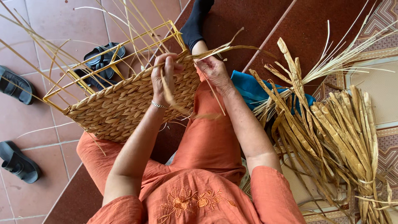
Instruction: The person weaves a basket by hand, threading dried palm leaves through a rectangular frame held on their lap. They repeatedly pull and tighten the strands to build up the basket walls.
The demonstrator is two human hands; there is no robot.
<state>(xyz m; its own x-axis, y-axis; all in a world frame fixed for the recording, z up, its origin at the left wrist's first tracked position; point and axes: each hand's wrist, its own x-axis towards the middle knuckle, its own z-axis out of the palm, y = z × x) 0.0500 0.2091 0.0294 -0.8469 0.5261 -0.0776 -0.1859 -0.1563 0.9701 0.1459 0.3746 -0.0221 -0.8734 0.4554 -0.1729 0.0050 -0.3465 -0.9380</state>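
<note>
Weaving at the top edge of the half-made basket (124,105), which rests tilted on the lap: left hand (165,79) is closed around a dried strand (174,101), right hand (213,70) pinches another strand at the rim. Best practice, I judge: keep tension even and seat each strand tight against the yellow wire frame (103,62). Spare reed bundle (344,137) lies at right.

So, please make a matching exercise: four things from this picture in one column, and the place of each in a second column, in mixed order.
Things:
1. basket
2. bundle of dried leaves
3. blue cloth
4. sandals

Places:
A. on the tiles beyond the yellow frame
B. on the floor to the person's right
C. on the lap, under both hands
D. partly under the leaves, beside the right arm

Pairs: 1-C, 2-B, 3-D, 4-A
</note>
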